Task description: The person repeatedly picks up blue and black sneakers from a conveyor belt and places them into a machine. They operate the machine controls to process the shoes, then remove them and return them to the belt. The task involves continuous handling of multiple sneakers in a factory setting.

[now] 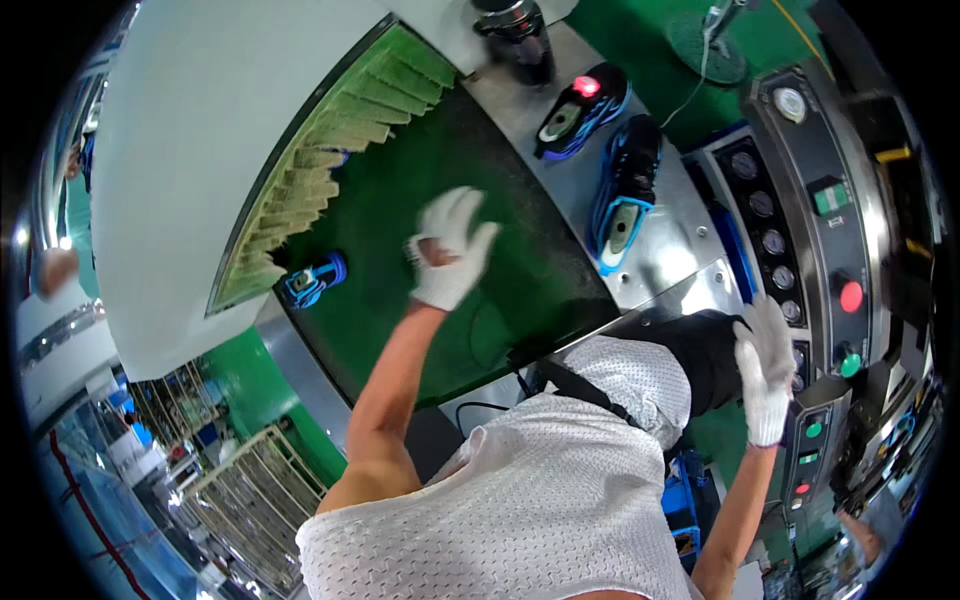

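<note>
Left hand (pixel 452 248): white glove, fingers spread, thumb out, nothing in it; bare skin shows through a gap in the glove. It's over the belt; can't tell from here if it touches.
Right hand (pixel 765 365): white glove, fingers extended, nothing seen in it. In front of or beside the gauges (pixel 773 242); contact unclear.
Belt (pixel 530 265): dark green, below the left hand.
Belt shoe (pixel 315 280): blue and dark, at the belt's left edge, just beside the strip curtain (pixel 340 140), well apart from both hands.
Shelf (pixel 665 260): bare metal, alongside the belt on the right.
Shelf pair: two black-and-blue shoes next to each other, pale inserts in the openings. Far shoe (pixel 583 112) has a bright red spot on it; near shoe (pixel 628 185) lies closer to the wearer.
Bottle (pixel 520 40): dark cylinder, upright past the far shoe.
Panel (pixel 815 180): right side, red button (pixel 851 296) above green button (pixel 850 364).
Housing (pixel 220 130): white, curtain along its edge.
</note>
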A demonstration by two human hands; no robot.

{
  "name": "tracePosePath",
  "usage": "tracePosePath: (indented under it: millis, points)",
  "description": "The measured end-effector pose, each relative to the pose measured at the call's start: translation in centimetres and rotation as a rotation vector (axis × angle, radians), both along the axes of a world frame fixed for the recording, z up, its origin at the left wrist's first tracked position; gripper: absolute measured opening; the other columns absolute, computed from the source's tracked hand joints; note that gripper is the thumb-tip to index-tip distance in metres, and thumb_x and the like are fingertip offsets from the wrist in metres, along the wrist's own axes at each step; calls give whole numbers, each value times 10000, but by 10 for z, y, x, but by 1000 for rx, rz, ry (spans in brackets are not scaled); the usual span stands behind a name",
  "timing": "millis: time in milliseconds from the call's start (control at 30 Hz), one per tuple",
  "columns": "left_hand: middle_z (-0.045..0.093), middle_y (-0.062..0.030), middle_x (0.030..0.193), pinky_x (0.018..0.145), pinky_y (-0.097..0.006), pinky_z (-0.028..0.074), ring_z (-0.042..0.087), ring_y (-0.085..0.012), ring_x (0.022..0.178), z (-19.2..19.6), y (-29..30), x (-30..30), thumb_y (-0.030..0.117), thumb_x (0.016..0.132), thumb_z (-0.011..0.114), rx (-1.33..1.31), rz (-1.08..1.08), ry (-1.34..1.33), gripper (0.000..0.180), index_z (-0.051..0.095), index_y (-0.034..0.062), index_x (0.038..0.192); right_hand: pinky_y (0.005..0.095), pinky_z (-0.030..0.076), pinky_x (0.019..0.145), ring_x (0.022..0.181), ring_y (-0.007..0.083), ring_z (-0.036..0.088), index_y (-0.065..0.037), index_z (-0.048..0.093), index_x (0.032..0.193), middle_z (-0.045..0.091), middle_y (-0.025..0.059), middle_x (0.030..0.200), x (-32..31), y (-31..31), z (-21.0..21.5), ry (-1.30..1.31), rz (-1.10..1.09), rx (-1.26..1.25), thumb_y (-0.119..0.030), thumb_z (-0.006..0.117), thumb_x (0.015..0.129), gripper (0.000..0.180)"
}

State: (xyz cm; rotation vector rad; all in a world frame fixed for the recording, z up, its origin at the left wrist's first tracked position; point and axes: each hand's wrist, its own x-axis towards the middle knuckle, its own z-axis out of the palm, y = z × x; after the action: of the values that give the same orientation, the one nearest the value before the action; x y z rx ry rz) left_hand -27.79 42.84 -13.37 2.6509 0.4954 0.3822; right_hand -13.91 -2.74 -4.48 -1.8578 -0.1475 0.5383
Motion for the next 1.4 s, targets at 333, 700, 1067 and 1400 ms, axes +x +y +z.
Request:
tracePosePath:
  millis: [333,700,1067,1400]
  points:
    - [548,-284,1514,1189,-469,380,504,-418,1417,-41,269,-269,591,1008,536,-202,1084,315,780,527,0,1517,420,428,1199,1436,310,525,51,399,1584,491,181,1593,11,-31,-16,139,33,-83,-119,680,1026,648]
    - [680,-206,1199,994,-484,508,642,-399,1143,-34,52,-130,278,1033,632,24,627,168,325,679,25,1231,420,519,1098,1285,316,652,43,481,1525,625,241,1431,-14,-22,9,115,-2,-243,-136,748,960,650]
    - [713,-137,997,810,-440,557,709,-345,913,68,-3,10,127,956,717,56,-212,58,89,709,45,992,436,566,1000,1148,353,706,26,505,1485,667,232,1332,-36,70,26,-379,270,-46,-315,807,894,746]
    - [736,-130,973,843,-378,556,717,-288,896,190,-231,132,-8,893,738,-440,-1015,-219,142,711,18,1030,454,578,828,999,405,704,19,627,1117,692,233,1067,-57,48,81,-514,-85,-212,-260,753,863,397]
